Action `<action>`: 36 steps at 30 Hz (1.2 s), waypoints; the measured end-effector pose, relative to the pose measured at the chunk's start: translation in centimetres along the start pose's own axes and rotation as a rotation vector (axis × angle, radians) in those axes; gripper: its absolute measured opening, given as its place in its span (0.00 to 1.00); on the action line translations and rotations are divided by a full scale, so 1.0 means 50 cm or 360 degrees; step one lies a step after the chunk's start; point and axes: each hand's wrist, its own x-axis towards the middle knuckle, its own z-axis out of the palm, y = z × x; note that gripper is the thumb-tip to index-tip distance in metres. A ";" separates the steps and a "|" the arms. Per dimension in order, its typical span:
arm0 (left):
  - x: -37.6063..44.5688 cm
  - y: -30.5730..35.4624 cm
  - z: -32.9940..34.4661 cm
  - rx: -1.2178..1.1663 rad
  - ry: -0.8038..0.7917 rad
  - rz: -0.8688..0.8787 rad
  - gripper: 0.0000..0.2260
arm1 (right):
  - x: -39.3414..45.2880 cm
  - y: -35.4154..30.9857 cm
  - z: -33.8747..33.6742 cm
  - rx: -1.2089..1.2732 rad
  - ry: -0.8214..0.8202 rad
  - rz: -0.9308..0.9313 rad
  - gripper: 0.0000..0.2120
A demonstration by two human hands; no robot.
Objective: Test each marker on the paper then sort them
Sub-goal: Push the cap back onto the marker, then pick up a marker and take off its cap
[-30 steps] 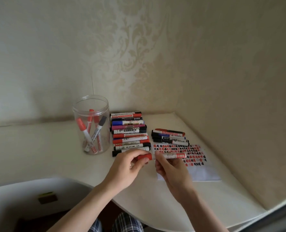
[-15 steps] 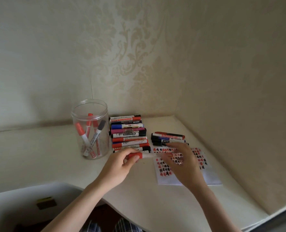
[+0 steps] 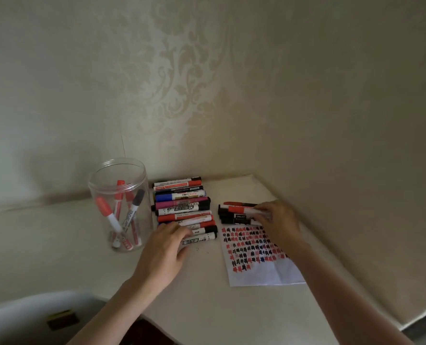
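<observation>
Nearest, two bare forearms reach out over a pale surface (image 3: 57,255) set into a wallpapered corner. Just beyond them, a sheet of paper (image 3: 264,270) lies to the right, its upper part crowded with red and black test marks. At its far edge the right hand (image 3: 278,224) curls its fingers round a red-capped marker (image 3: 242,209), holding it on top of a small pile of markers (image 3: 234,217). To the left, the left hand (image 3: 164,252) rests with its fingertips on the near end of a black-capped marker (image 3: 202,237), the closest of a long row of markers (image 3: 182,205) stacked toward the wall. Farther left stands a clear plastic jar (image 3: 118,205), with several red markers and one dark-capped one leaning inside.
</observation>
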 end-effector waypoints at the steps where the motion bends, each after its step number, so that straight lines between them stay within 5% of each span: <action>1: -0.001 -0.001 0.000 0.0043 -0.0020 0.0000 0.15 | 0.014 0.002 0.006 -0.0010 -0.0050 0.0022 0.13; 8: -0.002 -0.002 0.002 0.0195 -0.0018 0.0022 0.18 | 0.045 -0.014 0.030 -0.0108 -0.0119 0.0018 0.14; 18: 0.000 -0.016 0.014 0.0186 -0.0070 -0.0055 0.14 | -0.059 -0.021 0.006 0.0178 0.0402 -0.0404 0.10; 25: 0.005 0.052 0.000 -0.0525 -0.0079 -0.0348 0.07 | -0.180 -0.145 0.020 0.0312 0.0053 -0.0615 0.27; 27: 0.003 0.069 -0.008 -0.0685 -0.0125 -0.0436 0.06 | -0.190 -0.166 0.022 0.0592 0.0072 -0.0495 0.26; 31: -0.013 0.082 -0.029 -0.0957 -0.0163 -0.0447 0.04 | -0.199 -0.190 -0.003 0.1551 -0.0144 0.0312 0.16; 33: -0.020 0.090 -0.032 -0.0966 -0.0204 -0.0316 0.05 | -0.210 -0.196 -0.008 0.1687 -0.0415 0.0420 0.17; 36: -0.028 0.092 -0.024 -0.0944 -0.0176 -0.0261 0.07 | -0.222 -0.192 -0.009 0.1775 -0.0384 0.0497 0.15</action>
